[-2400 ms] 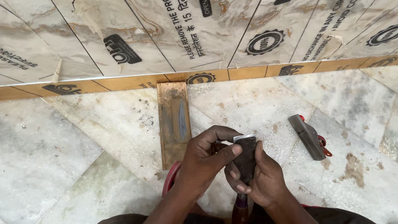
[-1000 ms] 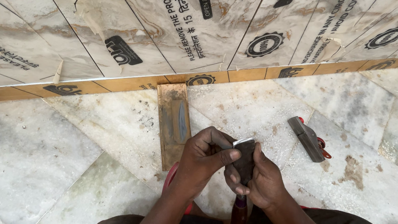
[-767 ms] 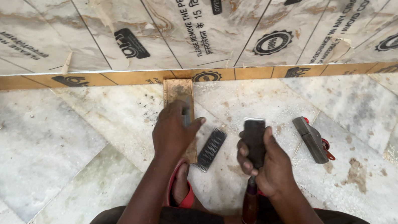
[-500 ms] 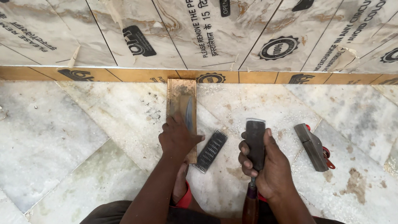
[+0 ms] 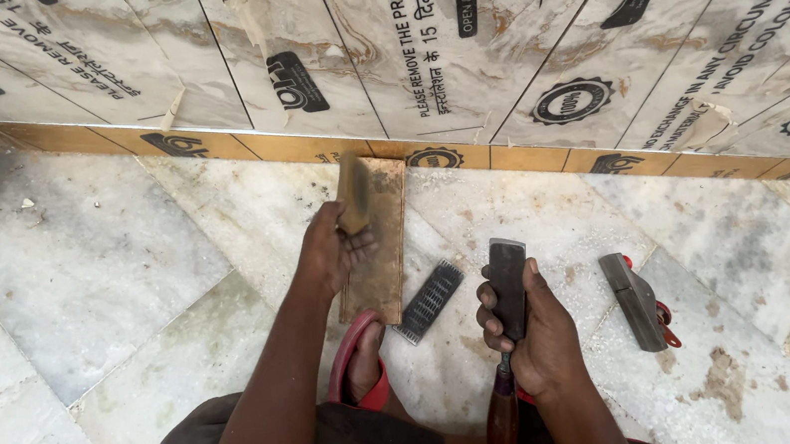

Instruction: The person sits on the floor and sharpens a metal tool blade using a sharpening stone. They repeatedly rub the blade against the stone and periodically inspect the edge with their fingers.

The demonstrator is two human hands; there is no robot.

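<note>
Now the hands have parted: moments ago both were closed together on the chisel, and since then the left hand has gone out to the wooden board on the marble floor, its grip closed on a small blurred block, perhaps a sanding pad. The right hand alone clenches the chisel, blade up, wooden handle low by the knee. A black ridged strip lies between the hands, just beside the board. The board's far end nearly meets the skirting; a small plane lies right, bare floor left.
</note>
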